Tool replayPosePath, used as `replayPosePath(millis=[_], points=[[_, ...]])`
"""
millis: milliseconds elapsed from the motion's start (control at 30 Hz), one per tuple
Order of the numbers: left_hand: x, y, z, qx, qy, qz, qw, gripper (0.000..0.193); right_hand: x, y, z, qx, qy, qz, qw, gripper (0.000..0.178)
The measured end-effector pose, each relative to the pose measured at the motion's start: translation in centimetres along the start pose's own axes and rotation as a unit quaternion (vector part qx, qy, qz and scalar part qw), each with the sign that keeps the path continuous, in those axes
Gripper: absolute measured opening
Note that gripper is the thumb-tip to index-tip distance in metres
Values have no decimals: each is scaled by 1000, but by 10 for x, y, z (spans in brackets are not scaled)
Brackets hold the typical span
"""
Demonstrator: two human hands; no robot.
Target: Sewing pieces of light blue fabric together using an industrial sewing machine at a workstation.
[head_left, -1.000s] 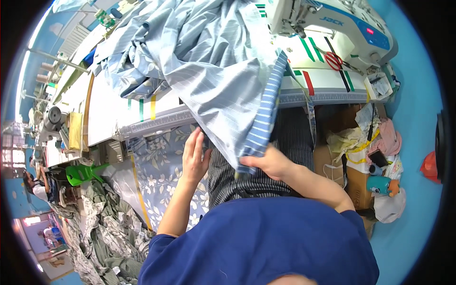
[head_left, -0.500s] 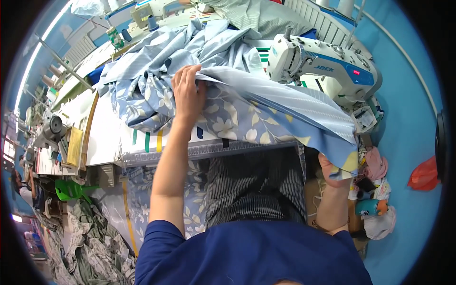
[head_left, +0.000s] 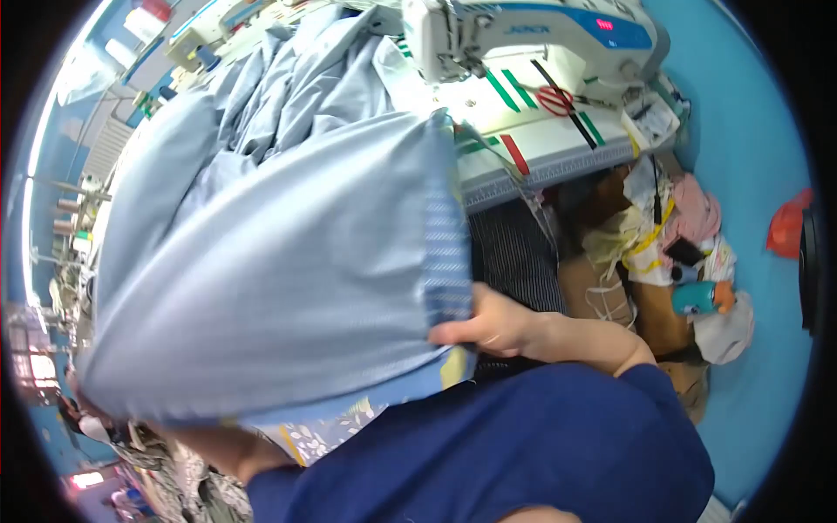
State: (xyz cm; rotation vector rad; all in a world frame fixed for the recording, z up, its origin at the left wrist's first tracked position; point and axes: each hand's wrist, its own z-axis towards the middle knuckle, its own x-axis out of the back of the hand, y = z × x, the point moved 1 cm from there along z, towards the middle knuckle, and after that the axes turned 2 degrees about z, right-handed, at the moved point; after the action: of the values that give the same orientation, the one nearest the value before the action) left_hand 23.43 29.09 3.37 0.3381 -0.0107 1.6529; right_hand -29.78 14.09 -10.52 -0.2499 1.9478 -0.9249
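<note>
- Cloth (head_left: 288,288), head view: swung from across the table to over the lap, pale face now uppermost, far end bunched beside sewing machine (head_left: 523,39).
- Right hand (head_left: 493,324): pinched closed on striped border (head_left: 446,253), thumb on top.
- Left fingers: hidden, grip impossible to tell.
- Apparent meaning: panel spread out, border under control.

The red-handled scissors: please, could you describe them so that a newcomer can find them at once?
At the top, find the white-and-blue sewing machine. On the white tabletop below its arm, left of the open white box, lie scissors with red looped handles. Unlike the straight, flat red strip nearby, their red parts are rounded.
</note>
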Motion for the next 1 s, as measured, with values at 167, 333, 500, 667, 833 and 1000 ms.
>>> replayPosePath(millis=[167, 333, 500, 667, 833, 1000], points=[[113, -1, -168, 120, -284, 87, 947, 18, 33, 51, 8, -109, 59, 21, 992, 48], [13, 110, -199, -22, -589, 203, 782, 42, 64, 67, -23, -77, 115, 62, 988, 46], [-136, 272, -179, -13, -563, -205, 801, 45, 71, 76, -39, -23, 152, 153, 976, 42], [-229, 217, -169, -25, -560, -17, 828, 46, 103, 86, -48, 36, 181, 18, 983, 32], [-278, 148, -143, -90, -559, -7, 824, 46, 144, 101, -26, -28, 234, -187, 954, 28], [-276, 184, -148, -109, -540, 135, 824, 38, 156, 112, -19, -65, 245, -234, 939, 26]])
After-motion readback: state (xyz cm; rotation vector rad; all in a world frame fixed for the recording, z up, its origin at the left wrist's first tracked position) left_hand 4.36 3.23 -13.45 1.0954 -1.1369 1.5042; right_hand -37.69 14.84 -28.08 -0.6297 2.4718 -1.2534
